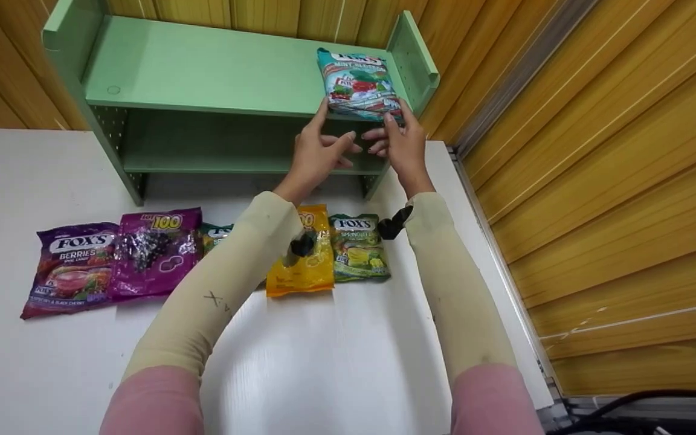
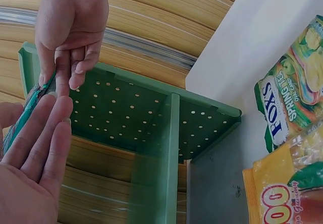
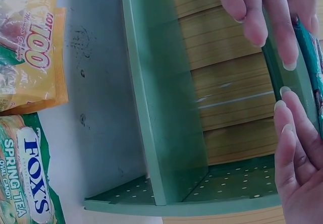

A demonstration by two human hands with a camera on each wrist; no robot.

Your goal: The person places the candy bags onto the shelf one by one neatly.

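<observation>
A teal Fox's mint candy bag (image 1: 360, 81) lies on the right end of the top board of a green shelf (image 1: 215, 66), label up. My left hand (image 1: 315, 151) is at its lower left corner, index fingertip against the edge. At the lower right is my right hand (image 1: 407, 145), with thumb and index finger touching the bag. In both hands the other fingers stretch below the board's front edge, nearly straight. The left wrist view has the palm of the left hand (image 2: 35, 178) beside the bag's edge; the right wrist view has the right hand (image 3: 308, 173) likewise.
On the white table before the shelf lie a Berries bag (image 1: 76, 266), a purple Lot 100 bag (image 1: 157, 254), a yellow Lot 100 bag (image 1: 318, 266) and a Spring Tea bag (image 1: 359, 248). My left sleeve partly covers another green bag (image 1: 215, 232). Wood-patterned panels (image 1: 614, 181) stand at right.
</observation>
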